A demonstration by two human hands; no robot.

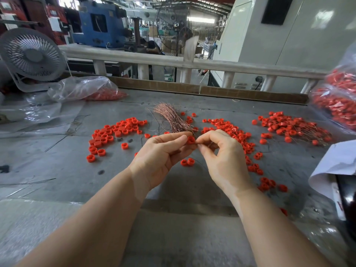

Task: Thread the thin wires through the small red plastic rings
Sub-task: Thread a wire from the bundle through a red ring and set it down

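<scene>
The person holds one small red plastic ring above the grey worktable, a little in front of the middle of the table. The ring is short and round, with an open hole on top and a wavy inner wall. The left hand pinches it between the thumb and the forefinger, and the other fingers of this hand are curled under it. The right hand has its thumb and forefinger pressed together just beside the ring, on a thin wire that is too fine to see clearly; its other fingers are bent loosely.

Behind the hands lies a bundle of thin copper-coloured wires, spread like a brush at the far end and going narrow toward the left hand (its near end seems to be hidden by the fingers).

Loose red rings lie on the table in groups: a left group of red rings, a middle group of red rings that goes in a line toward the right forearm, and a far right heap of red rings with thin wires in them.

A clear plastic bag with red rings stands at the right edge, and another crumpled clear plastic bag with some red rings lies at the far left. A white round table fan stands at the left corner. White paper lies at the right; its red print cannot be read. No other writing can be read.
</scene>
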